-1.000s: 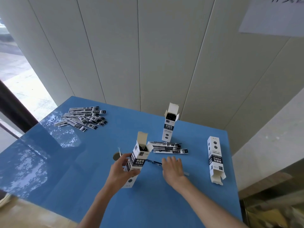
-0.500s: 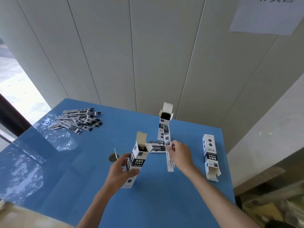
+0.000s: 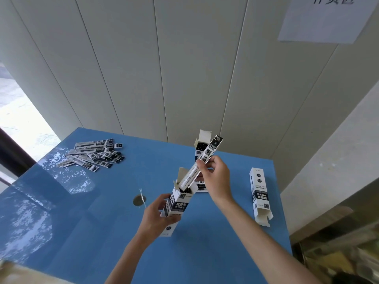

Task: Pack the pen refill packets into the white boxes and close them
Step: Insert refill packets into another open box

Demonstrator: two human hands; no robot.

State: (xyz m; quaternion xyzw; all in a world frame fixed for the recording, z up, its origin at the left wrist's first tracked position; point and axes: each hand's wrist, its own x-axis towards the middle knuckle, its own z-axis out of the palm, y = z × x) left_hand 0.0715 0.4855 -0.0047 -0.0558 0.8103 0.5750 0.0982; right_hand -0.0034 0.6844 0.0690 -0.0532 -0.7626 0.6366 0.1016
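My left hand (image 3: 154,217) grips a white box (image 3: 178,203) with black labelling, held upright above the blue table (image 3: 123,232), its top flap open. My right hand (image 3: 215,179) pinches a long refill packet (image 3: 202,161) at its middle; the packet slants with its lower end inside the box's open mouth. Behind my right hand a second open box (image 3: 202,145) stands upright with dark packets inside. A few more packets (image 3: 200,186) lie flat on the table, mostly hidden by my right hand.
A pile of several refill packets (image 3: 95,155) lies at the table's far left. A third white box (image 3: 259,197) lies flat at the right edge, one end open. A round hole (image 3: 139,200) sits mid-table. The panelled wall stands close behind.
My right hand picked a packet off the table, lifted it and brought its lower end into the mouth of the box that my left hand holds. The left hand stayed in place.
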